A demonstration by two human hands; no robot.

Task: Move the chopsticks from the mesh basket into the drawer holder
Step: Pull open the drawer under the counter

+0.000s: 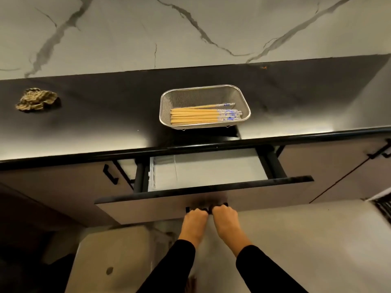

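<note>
A steel mesh basket (167, 102) stands on the black countertop near its front edge. Inside it lie several wooden chopsticks (194, 116) with blue-and-white patterned ends pointing right. Directly below, a drawer (264, 193) is partly pulled out, showing a pale interior with a clear divided holder (164, 172) at its left side. Both hands grip the black drawer handle (210, 209) from below: my left hand (194, 222) on its left half, my right hand (226, 220) on its right half. Black sleeves cover both forearms.
A crumpled olive cloth (38, 99) lies at the countertop's far left. A marble backsplash (190, 28) rises behind the counter. Closed cabinet doors with black handles (111, 172) flank the drawer. A pale box or bin (110, 256) sits on the floor at lower left.
</note>
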